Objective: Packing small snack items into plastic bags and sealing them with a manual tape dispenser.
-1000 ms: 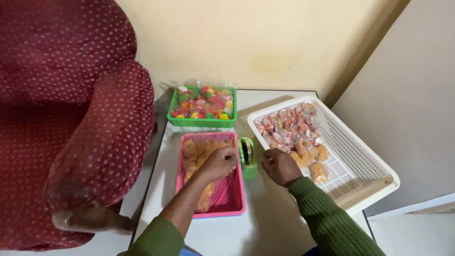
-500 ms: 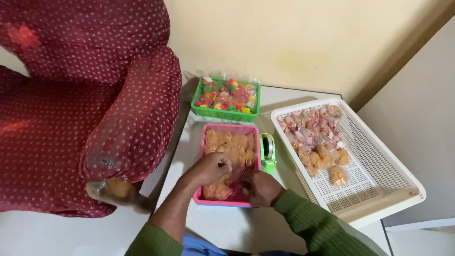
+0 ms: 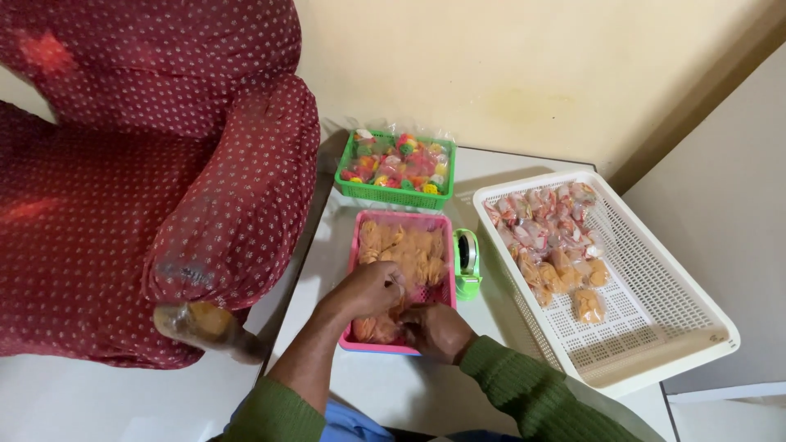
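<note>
Both hands work over the near end of the pink basket (image 3: pixel 360 245); the left hand (image 3: pixel 372 288) comes in from the lower left, forearm bare to a pushed-up green sleeve, wrist bent down, fingers curled and pinching at an orange snack packet (image 3: pixel 375 329) lying in the basket just below its knuckles; the right hand (image 3: pixel 434 329) comes in from the lower right in a green sleeve, back of the hand up, fingers folded toward the left hand and closed on the same packet, though its fingertips are hidden, so the exact grip cannot be told; the two hands nearly touch. More orange packets (image 3: pixel 405 250) fill the basket beyond the hands. A green tape dispenser (image 3: pixel 466 263) stands just right of the left hand, beside the basket's rim. Farther ahead sits a green basket (image 3: pixel 393 196) of bright mixed packets. Well right of the right hand a white tray (image 3: pixel 655 311) holds pinkish and orange packets at its far end. A red dotted armchair (image 3: pixel 164 164) stands left of the left arm.
</note>
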